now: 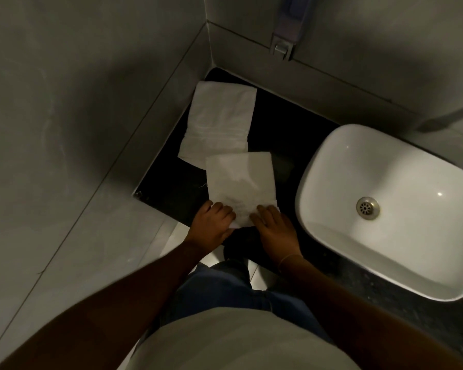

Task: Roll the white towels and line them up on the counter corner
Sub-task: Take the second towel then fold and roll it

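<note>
Two white towels lie flat on the black counter (284,134). The far towel (219,118) is folded and rests along the left wall near the corner. The near towel (241,182) overlaps its front edge and reaches the counter's front edge. My left hand (211,225) presses on the near towel's front left corner, fingers curled over the edge. My right hand (274,228) lies on its front right corner, fingers on the cloth. Neither towel is rolled.
A white basin (332,236) with a metal drain (368,208) stands on the counter at the right. Grey walls close the counter at the left and back. A soap dispenser (285,41) hangs on the back wall above the corner.
</note>
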`<state>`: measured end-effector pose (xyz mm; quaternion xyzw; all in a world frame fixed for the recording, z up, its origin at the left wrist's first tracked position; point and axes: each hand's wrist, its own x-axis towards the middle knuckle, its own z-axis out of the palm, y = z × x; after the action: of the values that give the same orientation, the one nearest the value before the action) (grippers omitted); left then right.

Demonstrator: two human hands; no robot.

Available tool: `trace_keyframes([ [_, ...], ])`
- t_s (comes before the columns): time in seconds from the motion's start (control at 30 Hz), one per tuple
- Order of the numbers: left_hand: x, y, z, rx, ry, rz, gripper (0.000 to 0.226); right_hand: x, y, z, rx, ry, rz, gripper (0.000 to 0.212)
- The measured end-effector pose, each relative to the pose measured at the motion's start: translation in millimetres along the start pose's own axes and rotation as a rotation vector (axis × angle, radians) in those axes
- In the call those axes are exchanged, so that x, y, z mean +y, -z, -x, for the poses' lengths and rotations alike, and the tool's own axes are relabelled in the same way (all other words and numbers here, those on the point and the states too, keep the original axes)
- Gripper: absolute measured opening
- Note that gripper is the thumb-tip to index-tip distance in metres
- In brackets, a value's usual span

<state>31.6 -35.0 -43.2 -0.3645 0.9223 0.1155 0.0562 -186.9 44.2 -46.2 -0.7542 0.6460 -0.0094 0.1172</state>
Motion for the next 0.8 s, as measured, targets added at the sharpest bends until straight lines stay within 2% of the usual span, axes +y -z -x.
trace_keyframes([
  [0.1, -1, 9, -9, 0.015, 0.048, 0.097, 0.032, -1, 8, -17, -0.018, 0.009, -0.057, 0.040],
  [0.23, -14, 23, -11, -0.046, 0.288, 0.341, 0.030, -8, 26, -35, -0.142, -0.064, -0.304, 0.048],
  [0.33, -24, 24, 2, -0.139, 0.337, 0.526, 0.026, -9, 24, -34, -0.244, -0.131, -0.468, 0.031],
  [0.4, -24, 21, 5, -0.103, 0.292, 0.446, 0.025, -10, 20, -33, -0.166, -0.211, -0.442, 0.012],
  [0.47, -21, 17, 3, -0.051, 0.244, 0.267, 0.029, -11, 16, -33, -0.070, -0.248, -0.261, 0.007],
  [0.57, -16, 17, 0, 0.007, 0.223, 0.160, 0.032, -16, 16, -35, -0.023, -0.086, -0.056, 0.021],
  [0.7, -10, 8, 5, 0.155, 0.041, 0.099, 0.027, -13, 9, -21, -0.008, 0.043, -0.069, 0.023],
  [0.8, -10, 5, 13, 0.117, 0.031, 0.078, 0.034, -4, 5, -11, -0.113, 0.075, -0.033, 0.053],
])
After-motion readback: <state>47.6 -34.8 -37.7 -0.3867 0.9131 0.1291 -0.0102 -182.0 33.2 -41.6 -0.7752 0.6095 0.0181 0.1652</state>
